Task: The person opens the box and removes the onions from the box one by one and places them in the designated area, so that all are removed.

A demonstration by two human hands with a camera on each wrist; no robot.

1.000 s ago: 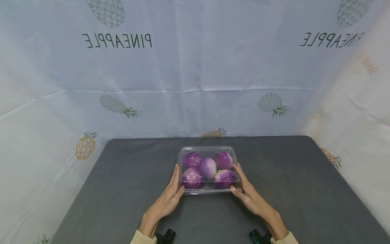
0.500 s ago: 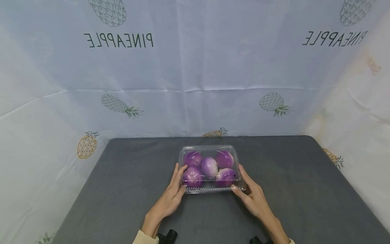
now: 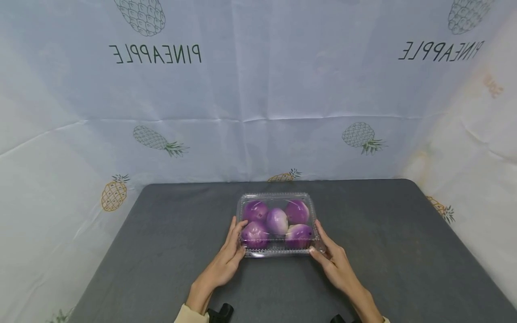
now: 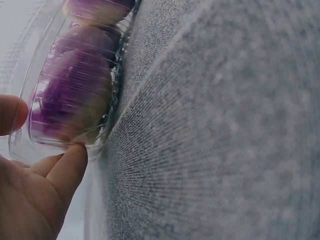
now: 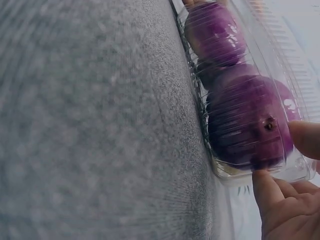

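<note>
We see a clear plastic box (image 3: 278, 253), closed, mid-table toward the far edge, purple vegetables (image 3: 277, 221) inside. Left hand (image 3: 223, 264) grips its near left corner: thumb on the near side, one finger over the top edge, fingers moderately spread. Right hand (image 3: 338, 267) grips the near right corner, thumb near, fingers along the right side, similar spread. Table (image 3: 404, 251): grey, rounded far corners. Around it we have pale cloth (image 3: 291, 89) on the far, left and right sides, creased, pineapple prints (image 3: 114, 195), mirrored lettering (image 3: 155, 54). Our counts: one box, five vegetables (two far, one centre, two near), two hands, one table, two "PINEAPPLE" words. Cream sleeve (image 3: 192, 315) at the left wrist.
</note>
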